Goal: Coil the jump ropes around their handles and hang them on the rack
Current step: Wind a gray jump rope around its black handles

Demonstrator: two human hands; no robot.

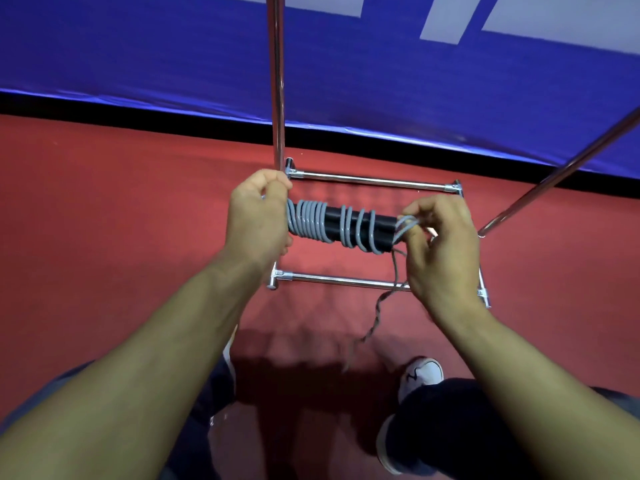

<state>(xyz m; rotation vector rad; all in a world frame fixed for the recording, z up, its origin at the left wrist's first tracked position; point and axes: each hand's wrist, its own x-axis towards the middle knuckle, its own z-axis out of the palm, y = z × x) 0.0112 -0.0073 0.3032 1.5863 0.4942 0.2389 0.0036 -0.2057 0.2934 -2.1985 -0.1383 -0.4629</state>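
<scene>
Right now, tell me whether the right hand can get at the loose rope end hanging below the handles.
Probably yes: the right hand already pinches the grey rope, and the loose end dangles just beneath, unobstructed.

Rack (367, 181): shiny chromed metal tubes. Jump rope (308, 220): smooth grey plastic cord, glossy black handles (334, 221). Floor (121, 209): matt red. Banner (173, 53): blue cloth-like sheet.

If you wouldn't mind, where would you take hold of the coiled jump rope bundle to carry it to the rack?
Probably the bare black band of the handles, between the tight gray coils and the looser turns. Come from above, fingers wrapped around the bundle, since it lies level and the left hand and right hand occupy both ends. That grip should avoid shifting the loose turns.
</scene>
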